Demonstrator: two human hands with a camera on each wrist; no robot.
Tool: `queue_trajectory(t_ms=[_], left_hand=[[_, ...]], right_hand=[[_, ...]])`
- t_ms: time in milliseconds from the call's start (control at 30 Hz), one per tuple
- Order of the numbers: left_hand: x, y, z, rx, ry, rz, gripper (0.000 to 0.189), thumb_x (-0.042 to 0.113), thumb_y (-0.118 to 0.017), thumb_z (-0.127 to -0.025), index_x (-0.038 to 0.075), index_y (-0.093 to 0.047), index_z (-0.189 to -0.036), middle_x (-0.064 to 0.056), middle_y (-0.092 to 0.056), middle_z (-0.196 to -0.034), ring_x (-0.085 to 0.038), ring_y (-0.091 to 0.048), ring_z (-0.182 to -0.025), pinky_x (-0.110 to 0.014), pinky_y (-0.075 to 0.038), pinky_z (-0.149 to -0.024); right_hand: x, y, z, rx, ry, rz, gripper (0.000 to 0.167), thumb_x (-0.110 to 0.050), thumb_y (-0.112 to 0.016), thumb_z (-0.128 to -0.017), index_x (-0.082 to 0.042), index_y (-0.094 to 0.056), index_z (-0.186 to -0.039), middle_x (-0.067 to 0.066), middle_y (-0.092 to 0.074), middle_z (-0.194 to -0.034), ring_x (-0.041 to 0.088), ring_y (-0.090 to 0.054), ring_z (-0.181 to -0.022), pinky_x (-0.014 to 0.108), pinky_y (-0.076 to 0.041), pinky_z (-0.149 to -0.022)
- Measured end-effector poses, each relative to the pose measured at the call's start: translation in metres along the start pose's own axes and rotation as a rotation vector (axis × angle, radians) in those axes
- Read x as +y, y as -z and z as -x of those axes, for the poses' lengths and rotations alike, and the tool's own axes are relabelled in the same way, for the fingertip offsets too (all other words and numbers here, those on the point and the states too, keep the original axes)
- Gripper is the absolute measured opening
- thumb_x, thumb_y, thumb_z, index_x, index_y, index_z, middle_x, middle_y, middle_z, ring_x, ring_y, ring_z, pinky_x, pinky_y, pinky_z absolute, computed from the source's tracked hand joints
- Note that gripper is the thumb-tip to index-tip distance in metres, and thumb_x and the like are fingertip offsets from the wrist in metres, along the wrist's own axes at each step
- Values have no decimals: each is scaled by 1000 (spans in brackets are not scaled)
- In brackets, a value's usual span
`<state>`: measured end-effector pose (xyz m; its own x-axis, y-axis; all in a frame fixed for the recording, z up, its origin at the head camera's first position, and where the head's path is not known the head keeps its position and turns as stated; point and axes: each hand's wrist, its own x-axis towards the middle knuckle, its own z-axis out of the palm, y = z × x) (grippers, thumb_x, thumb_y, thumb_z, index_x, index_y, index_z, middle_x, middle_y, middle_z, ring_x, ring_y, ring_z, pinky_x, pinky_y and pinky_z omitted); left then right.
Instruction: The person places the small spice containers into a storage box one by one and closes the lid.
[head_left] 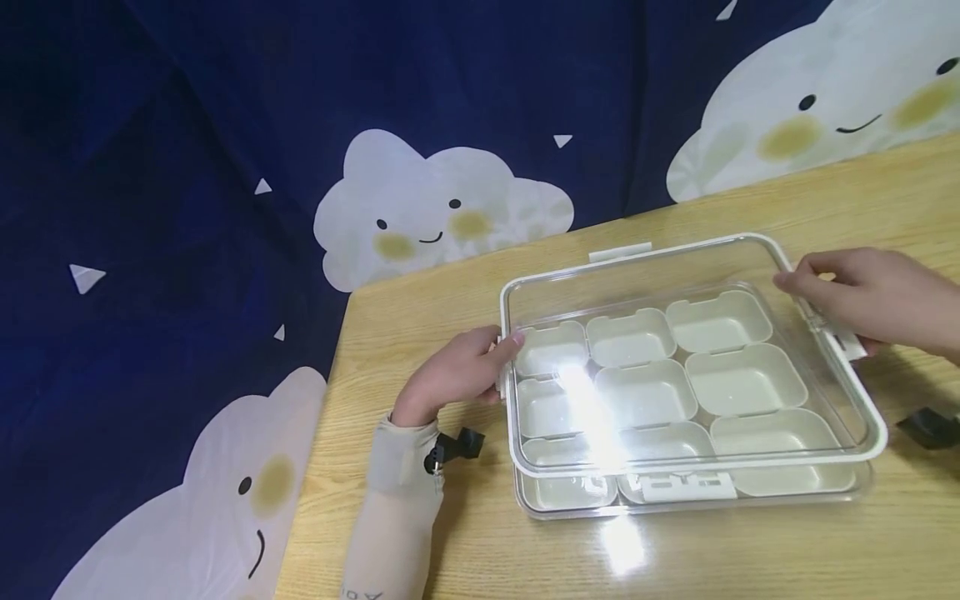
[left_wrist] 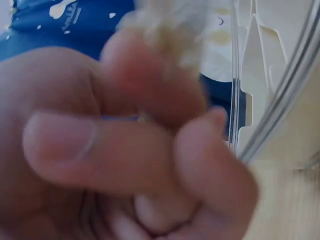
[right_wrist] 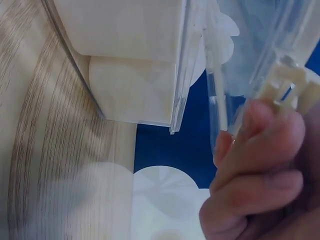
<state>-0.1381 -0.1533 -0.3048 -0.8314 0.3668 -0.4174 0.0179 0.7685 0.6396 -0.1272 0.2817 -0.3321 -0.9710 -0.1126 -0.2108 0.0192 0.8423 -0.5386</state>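
Observation:
A clear lid with a white rim (head_left: 765,460) is held over a clear box (head_left: 558,507) containing several cream-coloured cups (head_left: 742,382) in rows. My left hand (head_left: 459,371) grips the lid's left edge, thumb on top. At the opposite edge, my right hand (head_left: 873,292) holds the lid near a white side latch (head_left: 846,342). The right wrist view shows a gap between the raised lid and the box, with curled fingers (right_wrist: 260,170) beneath a latch (right_wrist: 287,82). In the left wrist view, blurred fingers (left_wrist: 115,155) hide part of the lid edge.
The box stands on a light wooden table (head_left: 420,312). Behind and left of the table hangs a dark blue cloth (head_left: 225,100) printed with smiling white clouds (head_left: 435,183). A bright light reflection falls across the lid's left half.

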Motion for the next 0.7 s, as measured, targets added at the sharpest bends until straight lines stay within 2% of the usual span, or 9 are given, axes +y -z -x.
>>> queue_trajectory(t_ms=[100,200,367,400,533,633,700], left_hand=[[-3,1,1,-49,2,48,40,45,-42,-110,11,-60,-99,-3,-58,-64,-16,-50,-51,-29,-47,-56],[-5,1,1,-87,-10,83,39,42,-41,-111,9,-58,-97,-3,-56,-62,-16,-47,-48,-28,-44,-52],[-6,3,2,-115,-25,109,41,41,-39,-111,9,-58,-94,-2,-55,-61,-16,-47,-47,-28,-44,-51],[-6,4,2,-116,-28,105,42,42,-38,-111,9,-58,-93,-2,-55,-61,-16,-47,-47,-29,-44,-51],[-7,6,5,-127,-11,53,45,44,-40,-111,10,-61,-88,-2,-57,-61,-17,-50,-48,-35,-49,-56],[-8,5,6,-164,22,16,45,44,-42,-110,11,-62,-86,-3,-60,-62,-17,-54,-50,-42,-55,-63],[-9,4,6,-191,44,8,44,44,-43,-109,12,-61,-87,-4,-62,-62,-16,-56,-52,-45,-57,-66]], right_hand=[[0,-1,0,-30,11,6,52,-49,-37,-110,-4,-61,-104,4,-49,-53,22,-50,-42,34,-40,-47],[1,-3,-1,-49,6,10,52,-48,-35,-110,-2,-60,-106,4,-48,-52,21,-50,-42,34,-42,-46],[0,-4,-3,-12,-19,39,64,-50,-31,-110,6,-59,-118,8,-53,-66,24,-53,-53,35,-43,-50],[0,-4,-3,-12,-21,44,67,-51,-30,-110,8,-58,-125,8,-53,-67,24,-54,-54,35,-43,-51],[1,-6,-2,-67,4,47,64,-50,-31,-111,6,-57,-127,3,-46,-55,22,-51,-45,35,-43,-49],[0,-10,-1,-115,25,38,58,-47,-33,-111,3,-59,-125,0,-39,-48,20,-48,-38,35,-43,-45],[0,-12,0,-133,35,37,55,-44,-33,-112,2,-60,-125,0,-40,-48,19,-48,-37,35,-44,-43]])
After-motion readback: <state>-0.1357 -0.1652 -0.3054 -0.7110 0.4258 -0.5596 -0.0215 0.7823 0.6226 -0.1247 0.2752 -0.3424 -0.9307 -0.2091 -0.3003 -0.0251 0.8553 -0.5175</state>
